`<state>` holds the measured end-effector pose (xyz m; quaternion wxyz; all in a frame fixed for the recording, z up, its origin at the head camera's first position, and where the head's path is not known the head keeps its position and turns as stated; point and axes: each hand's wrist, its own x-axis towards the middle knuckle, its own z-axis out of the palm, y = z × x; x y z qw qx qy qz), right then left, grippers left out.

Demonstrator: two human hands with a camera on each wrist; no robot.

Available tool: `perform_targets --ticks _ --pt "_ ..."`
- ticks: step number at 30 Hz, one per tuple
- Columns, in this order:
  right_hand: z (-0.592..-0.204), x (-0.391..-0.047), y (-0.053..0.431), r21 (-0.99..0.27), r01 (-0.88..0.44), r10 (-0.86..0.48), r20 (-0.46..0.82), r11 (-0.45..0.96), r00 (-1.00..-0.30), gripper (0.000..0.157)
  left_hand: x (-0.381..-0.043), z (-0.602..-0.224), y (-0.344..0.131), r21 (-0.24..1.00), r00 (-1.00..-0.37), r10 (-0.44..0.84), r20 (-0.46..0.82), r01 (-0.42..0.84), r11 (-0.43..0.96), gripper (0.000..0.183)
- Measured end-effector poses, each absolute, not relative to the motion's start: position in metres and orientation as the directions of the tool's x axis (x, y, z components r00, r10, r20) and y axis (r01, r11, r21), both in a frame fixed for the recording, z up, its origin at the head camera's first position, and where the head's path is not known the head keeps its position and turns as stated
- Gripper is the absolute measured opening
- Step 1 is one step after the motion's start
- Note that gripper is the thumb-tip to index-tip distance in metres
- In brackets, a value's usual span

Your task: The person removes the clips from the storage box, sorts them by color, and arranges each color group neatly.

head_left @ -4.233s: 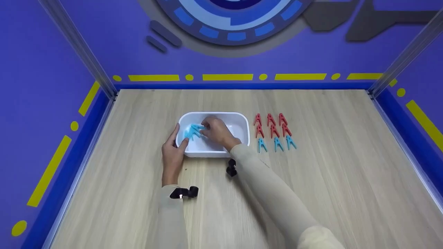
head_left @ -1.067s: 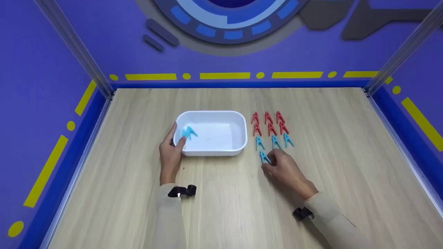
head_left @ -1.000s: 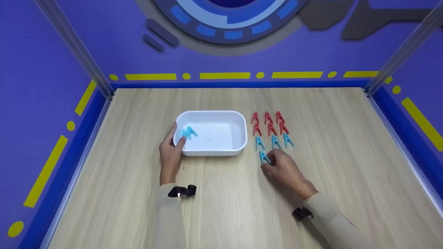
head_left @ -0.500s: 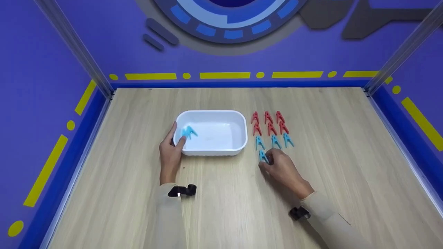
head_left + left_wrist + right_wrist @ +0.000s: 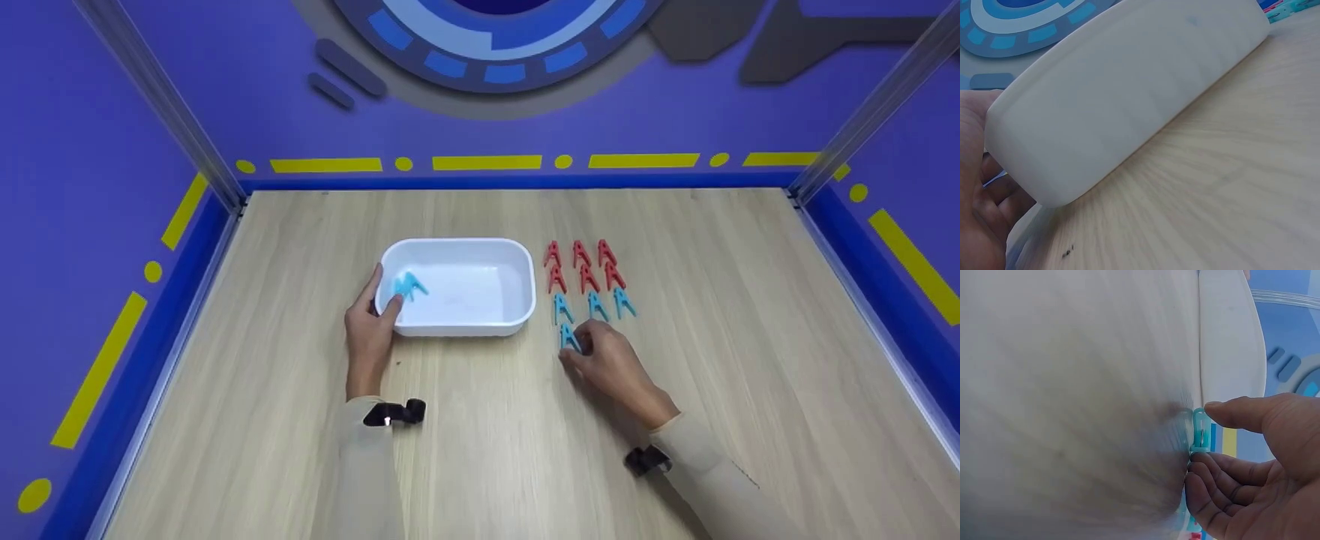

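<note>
My left hand [image 5: 369, 334] grips the left end of a white plastic tub [image 5: 465, 330], thumb over the rim and fingers along the outside wall. Light blue clothespins [image 5: 411, 286] lie inside at that end, partly behind the thumb. On the table to the right, my right hand [image 5: 615, 366] pinches a blue clothespin [image 5: 568, 337] between thumb and fingers. In the right wrist view this clothespin [image 5: 1202, 430] stands between the thumb tip and the index finger. Just beyond it is a row of blue clothespins [image 5: 596, 306], with two rows of red clothespins [image 5: 589, 279] farther back.
The wooden table [image 5: 480, 435] is bounded by a blue patterned back wall [image 5: 480, 139] and blue side walls with metal corner posts. Black wrist cameras [image 5: 394, 412] sit on both sleeves. The tub's right end stands close to the clothespin rows.
My right hand has gone from inside the tub to the table at right, bringing a blue clothespin in front of the left column. Over the last second it has nudged that clothespin slightly left and away.
</note>
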<state>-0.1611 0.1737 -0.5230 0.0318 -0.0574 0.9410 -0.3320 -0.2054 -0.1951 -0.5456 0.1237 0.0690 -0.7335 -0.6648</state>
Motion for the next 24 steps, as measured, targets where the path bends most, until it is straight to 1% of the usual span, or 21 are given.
perform_targets --ticks 4,7,15,24 --pt "-0.518 -0.163 0.176 -0.649 -0.079 -0.124 -0.024 0.756 -0.992 0.035 -0.207 -0.551 -0.197 0.989 -0.957 -0.266 0.113 0.082 0.125 0.064" --pt "-0.509 -0.168 0.177 -0.686 -0.116 -0.135 0.025 0.718 -0.99 0.036 -0.206 -0.552 -0.197 0.986 -0.955 -0.267 0.127 0.093 0.135 0.064" --pt "-0.483 -0.187 0.159 -0.777 -0.295 -0.245 0.186 0.555 -0.951 0.037 -0.205 -0.553 -0.197 0.985 -0.952 -0.275 0.135 0.099 0.139 0.064" --pt "-0.482 -0.208 0.115 -0.761 -0.491 -0.374 0.347 0.423 -0.86 0.036 -0.207 -0.554 -0.198 0.984 -0.95 -0.271 0.156 0.124 0.13 0.064"
